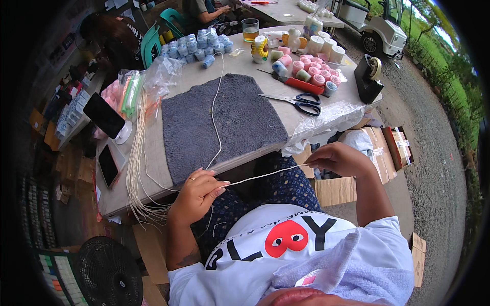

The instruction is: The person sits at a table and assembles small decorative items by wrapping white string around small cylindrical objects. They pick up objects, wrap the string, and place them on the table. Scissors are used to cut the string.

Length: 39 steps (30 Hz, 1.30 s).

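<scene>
A thin white cord (265, 176) runs taut above my lap, between my two hands. My left hand (196, 196), a ring on one finger, pinches it at the table's front edge. At the other end my right hand (338, 160) is closed on the cord with fingertips together. A length of white cord lies across the grey cloth (240, 112) and runs down to my left hand. Left of the cloth, a bundle of loose white cords (137, 173) hangs over the table edge. Scissors (301, 102) with dark handles rest at the cloth's right side.
Pink wrapped rolls (316, 71) and white candles (334, 53) stand at the back right, near a tape dispenser (368, 79). Blue wrapped pieces (191, 47) are piled behind the cloth. Two phones (104, 115) sit at left, above a black fan (109, 273). Other people sit beyond.
</scene>
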### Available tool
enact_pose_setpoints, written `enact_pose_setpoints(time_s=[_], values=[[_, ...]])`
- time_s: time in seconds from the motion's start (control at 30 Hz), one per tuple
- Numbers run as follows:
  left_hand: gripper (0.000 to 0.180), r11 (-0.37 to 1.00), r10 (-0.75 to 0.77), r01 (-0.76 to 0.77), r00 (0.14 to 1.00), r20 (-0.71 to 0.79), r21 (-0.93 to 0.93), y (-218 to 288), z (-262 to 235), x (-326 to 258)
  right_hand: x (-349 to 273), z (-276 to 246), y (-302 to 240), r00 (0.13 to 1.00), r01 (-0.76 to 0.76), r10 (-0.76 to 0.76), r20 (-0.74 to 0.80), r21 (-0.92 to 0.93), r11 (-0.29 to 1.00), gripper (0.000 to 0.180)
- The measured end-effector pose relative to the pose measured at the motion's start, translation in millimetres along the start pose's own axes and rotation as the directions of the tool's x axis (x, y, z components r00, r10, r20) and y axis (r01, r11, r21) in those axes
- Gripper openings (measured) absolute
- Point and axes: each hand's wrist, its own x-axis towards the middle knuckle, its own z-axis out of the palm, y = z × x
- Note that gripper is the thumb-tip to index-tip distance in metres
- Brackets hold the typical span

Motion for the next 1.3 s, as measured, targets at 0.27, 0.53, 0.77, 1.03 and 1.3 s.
enact_pose_setpoints(time_s=[0.27, 0.53, 0.77, 1.03, 1.3], values=[[0.083, 0.977, 0.183, -0.186, 0.982, 0.033, 0.101, 40, 40, 25, 17, 58, -32, 0.971, 0.220, -0.231, -0.062, -0.142, 0.965, 0.011], [0.010, 0.995, 0.088, -0.089, 0.996, -0.011, -0.034, 23, 40, 24, 22, 66, -25, 0.945, 0.287, -0.288, -0.153, -0.032, 0.957, 0.013], [0.037, 0.992, -0.032, 0.036, 0.999, 0.032, -0.122, 20, 41, 20, 16, 37, -17, 0.985, 0.152, -0.154, -0.081, -0.024, 0.988, 0.010], [0.028, 0.977, -0.029, 0.050, 0.995, 0.099, -0.209, 23, 77, 42, 39, 65, -25, 0.904, 0.426, -0.426, -0.008, -0.035, 0.904, 0.011], [0.009, 0.949, -0.190, 0.161, 0.978, -0.082, -0.272, 29, 71, 41, -3, 16, 27, 0.997, 0.030, -0.011, -0.073, 0.271, 0.962, 0.012]])
